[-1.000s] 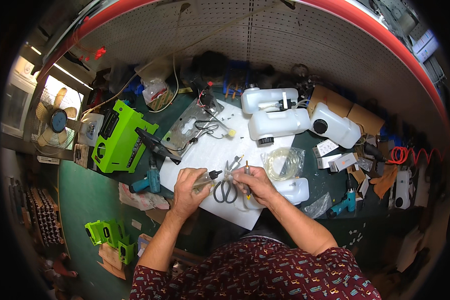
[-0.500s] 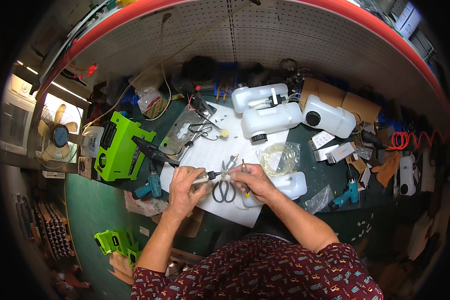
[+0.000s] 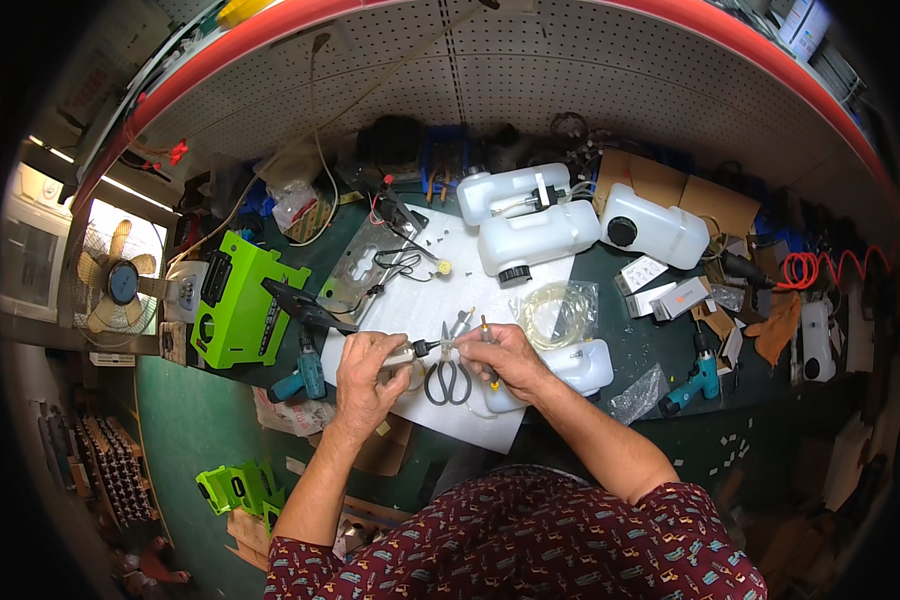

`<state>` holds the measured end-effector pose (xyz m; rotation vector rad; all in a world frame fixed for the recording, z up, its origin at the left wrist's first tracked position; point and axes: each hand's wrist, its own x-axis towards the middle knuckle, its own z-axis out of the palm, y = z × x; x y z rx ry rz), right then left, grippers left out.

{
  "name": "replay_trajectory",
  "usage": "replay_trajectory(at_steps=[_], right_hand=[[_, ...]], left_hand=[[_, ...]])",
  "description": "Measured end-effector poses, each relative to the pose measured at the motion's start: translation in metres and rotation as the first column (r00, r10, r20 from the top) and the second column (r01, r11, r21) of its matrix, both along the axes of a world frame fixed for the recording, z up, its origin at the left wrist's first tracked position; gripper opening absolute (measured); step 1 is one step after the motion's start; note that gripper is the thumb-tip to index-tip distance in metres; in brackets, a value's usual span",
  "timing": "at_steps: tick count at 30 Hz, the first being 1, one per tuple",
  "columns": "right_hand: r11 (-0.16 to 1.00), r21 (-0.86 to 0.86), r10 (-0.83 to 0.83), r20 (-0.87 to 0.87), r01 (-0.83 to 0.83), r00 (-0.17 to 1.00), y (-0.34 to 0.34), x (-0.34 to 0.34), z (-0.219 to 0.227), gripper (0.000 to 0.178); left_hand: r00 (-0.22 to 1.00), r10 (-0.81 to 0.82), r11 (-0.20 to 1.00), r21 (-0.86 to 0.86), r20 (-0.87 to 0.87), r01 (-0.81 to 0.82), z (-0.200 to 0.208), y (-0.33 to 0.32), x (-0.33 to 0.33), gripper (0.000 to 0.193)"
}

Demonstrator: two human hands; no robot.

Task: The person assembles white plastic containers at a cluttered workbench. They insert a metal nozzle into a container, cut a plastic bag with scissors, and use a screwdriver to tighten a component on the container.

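My left hand is closed round a small pale bottle-like piece with a black neck pointing right. My right hand pinches a slim dark rod with a brass-coloured upper tip and a yellow lower end. Both hands are close together above a white sheet. Between them lie scissors with black looped handles, and a small clear and metal fitting is beside the blades. What the right fingertips touch near the black neck is too small to make out.
White plastic tanks stand behind my right hand, near bagged clear tubing. To the left are a metal plate with wires, a green housing and a teal drill. Small boxes and another drill lie right.
The view has shifted slightly. Both hands keep nearly the same place and grip, with the black neck still pointing toward the right fingertips.
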<state>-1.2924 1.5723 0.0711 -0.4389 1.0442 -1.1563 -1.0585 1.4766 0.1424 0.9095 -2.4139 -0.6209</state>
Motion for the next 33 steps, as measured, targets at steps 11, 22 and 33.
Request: replay_trajectory(at_steps=[11, 22, 33], right_hand=[[1.0, 0.0, 0.004, 0.0, -0.004, 1.0, -0.004, 0.0, -0.003, 0.027], [1.0, -0.004, 0.008, 0.026, -0.008, 1.0, -0.006, 0.002, -0.008, 0.025], [0.988, 0.153, -0.065, 0.257, 0.026, 0.964, 0.0, 0.013, -0.028, 0.021]], left_hand=[[0.998, -0.005, 0.998, -0.063, 0.064, 0.009, 0.009, -0.004, -0.001, 0.045], [0.999, -0.006, 1.0, -0.027, 0.053, 0.007, -0.001, -0.006, -0.002, 0.045], [0.936, 0.339, 0.861, 0.432, -0.091, -0.27, -0.129, -0.013, 0.026, 0.046]])
